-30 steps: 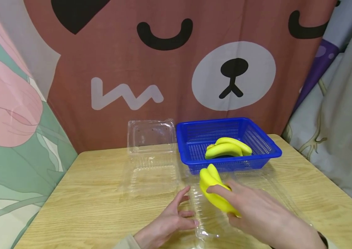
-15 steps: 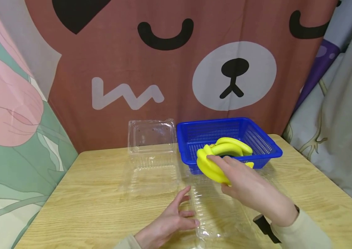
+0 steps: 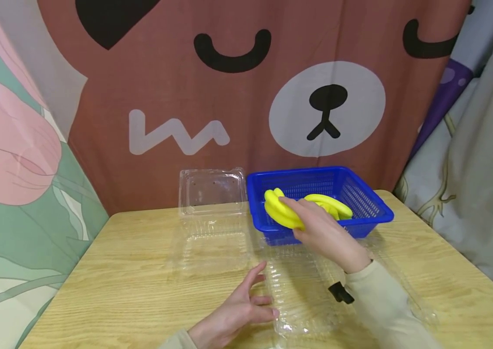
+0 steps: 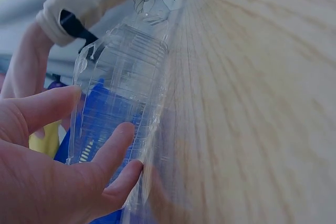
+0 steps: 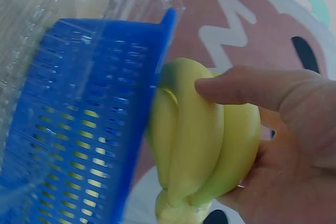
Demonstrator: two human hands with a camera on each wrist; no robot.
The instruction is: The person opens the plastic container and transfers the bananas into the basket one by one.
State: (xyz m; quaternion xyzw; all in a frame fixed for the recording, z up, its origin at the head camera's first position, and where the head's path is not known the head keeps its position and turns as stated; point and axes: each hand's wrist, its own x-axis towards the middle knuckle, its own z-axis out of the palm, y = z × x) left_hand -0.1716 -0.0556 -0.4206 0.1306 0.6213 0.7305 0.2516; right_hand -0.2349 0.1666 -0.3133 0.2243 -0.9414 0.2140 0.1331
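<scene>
Desk scene: right hand [image 3: 322, 232], fingers gripping bananas [image 3: 279, 211], has carried them over the basket [image 3: 377, 206]; left hand [image 3: 233, 312] rests flat, steadying the clamshell [image 3: 299, 295].

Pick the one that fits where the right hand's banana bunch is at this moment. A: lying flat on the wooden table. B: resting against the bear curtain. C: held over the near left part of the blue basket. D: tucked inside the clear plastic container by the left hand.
C: the right hand grips the banana bunch above the blue basket at its near left part, while the left hand rests on the clear plastic container.
</scene>
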